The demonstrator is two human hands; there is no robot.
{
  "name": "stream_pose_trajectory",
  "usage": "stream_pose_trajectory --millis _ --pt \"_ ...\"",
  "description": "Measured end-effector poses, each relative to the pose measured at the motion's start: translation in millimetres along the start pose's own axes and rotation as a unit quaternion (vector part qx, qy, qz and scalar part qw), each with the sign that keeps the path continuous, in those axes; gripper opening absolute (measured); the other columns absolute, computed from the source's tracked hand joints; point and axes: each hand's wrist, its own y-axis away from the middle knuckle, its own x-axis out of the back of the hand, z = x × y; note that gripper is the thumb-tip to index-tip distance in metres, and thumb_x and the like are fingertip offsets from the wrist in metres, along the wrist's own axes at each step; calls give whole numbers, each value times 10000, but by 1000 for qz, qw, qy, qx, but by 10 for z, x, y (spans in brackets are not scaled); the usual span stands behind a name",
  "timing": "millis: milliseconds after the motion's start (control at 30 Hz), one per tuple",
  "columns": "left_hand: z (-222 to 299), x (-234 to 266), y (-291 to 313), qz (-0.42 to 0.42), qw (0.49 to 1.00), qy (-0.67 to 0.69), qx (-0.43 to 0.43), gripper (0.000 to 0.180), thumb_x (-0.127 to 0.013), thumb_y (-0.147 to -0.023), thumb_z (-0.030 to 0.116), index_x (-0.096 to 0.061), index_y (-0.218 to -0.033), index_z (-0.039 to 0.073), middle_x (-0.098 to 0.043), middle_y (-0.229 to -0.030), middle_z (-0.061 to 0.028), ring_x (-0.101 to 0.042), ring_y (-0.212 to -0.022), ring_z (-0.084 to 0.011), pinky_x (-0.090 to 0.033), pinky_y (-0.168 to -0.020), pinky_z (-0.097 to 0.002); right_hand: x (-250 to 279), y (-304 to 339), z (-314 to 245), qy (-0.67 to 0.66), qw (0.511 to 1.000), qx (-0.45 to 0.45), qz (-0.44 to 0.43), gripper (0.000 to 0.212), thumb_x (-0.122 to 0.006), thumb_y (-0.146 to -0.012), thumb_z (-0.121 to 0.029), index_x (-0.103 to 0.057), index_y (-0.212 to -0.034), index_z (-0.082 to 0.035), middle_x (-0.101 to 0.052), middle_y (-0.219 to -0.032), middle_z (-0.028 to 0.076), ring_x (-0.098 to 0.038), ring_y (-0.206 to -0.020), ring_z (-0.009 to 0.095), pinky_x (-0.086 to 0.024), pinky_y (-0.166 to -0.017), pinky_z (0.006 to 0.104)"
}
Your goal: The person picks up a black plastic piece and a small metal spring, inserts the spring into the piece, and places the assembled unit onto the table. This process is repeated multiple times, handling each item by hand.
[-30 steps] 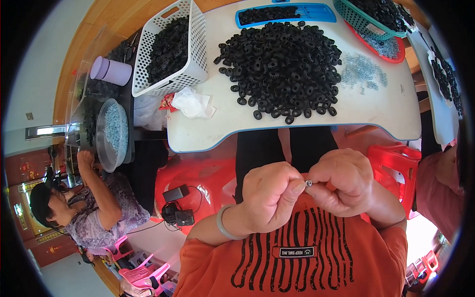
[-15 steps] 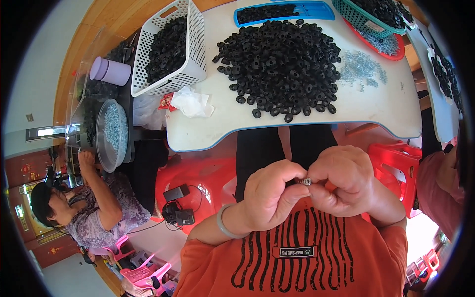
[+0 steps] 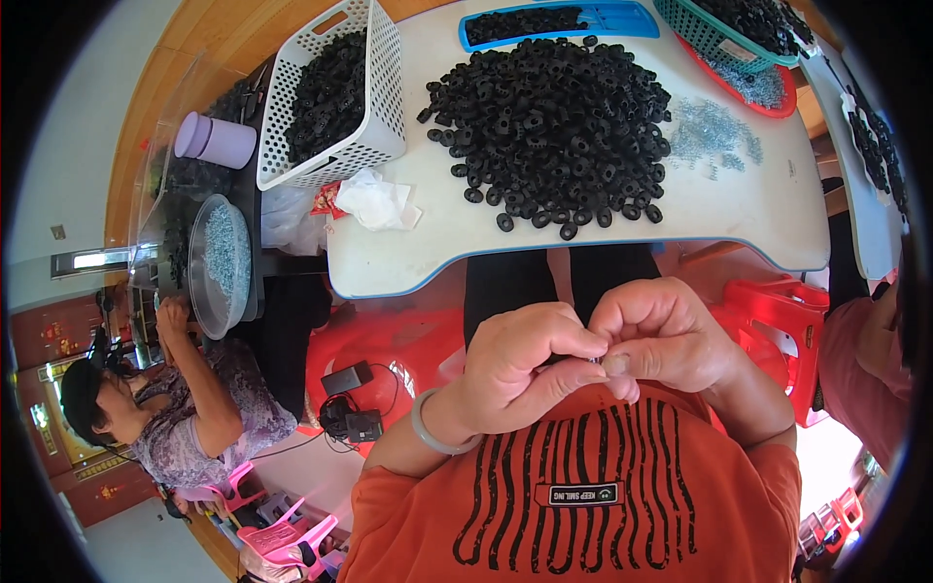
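In front of my chest, my left hand [image 3: 533, 364] and my right hand [image 3: 666, 340] meet at the fingertips. The left thumb and forefinger pinch a small metal spring [image 3: 595, 360], of which only a glint shows. My right thumb and fingers press together against the same spot, and whatever they grip is hidden. Beyond the hands, a heap of small black oval plastic pieces with holes [image 3: 554, 131] covers the middle of the white table [image 3: 389, 262]. Loose thin metal springs [image 3: 714, 136] lie to the right of the heap.
A white perforated basket [image 3: 387, 97] of black pieces stands left, near crumpled tissue [image 3: 374, 201]. Behind the heap is a blue tray [image 3: 622, 19]; far right, a green basket [image 3: 714, 44] over a red one [image 3: 782, 97]. A co-worker [image 3: 204, 408] sits left beside a bowl of springs [image 3: 233, 316].
My right hand has turned and its fingers have closed over the spring's end, which showed plainly before. Both hands stay close together. The co-worker's hands have come together.
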Motion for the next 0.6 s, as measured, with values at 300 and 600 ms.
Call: stream_pose_trajectory --millis 300,600 --pt "35 156 -64 -10 987 -142 -69 244 -828 -896 59 -704 -1100 7 -692 -833 -64 -633 -643 -171 -458 -541 -282 23 -110 46 -88 996 -15 5 102 -657 -1041 -75 -662 -1047 27 -670 -730 69 -624 -569 111 -502 -490 249" --pt "-53 -100 59 146 987 -32 57 86 -672 -998 29 -640 -1070 -5 -651 -890 -82 -574 -729 -116 -457 -651 -252 -114 -224 224 -24 994 74 70 83 -648 -1055 -75 -644 -1055 7 -676 -810 56 -629 -642 92 -508 -560 233"
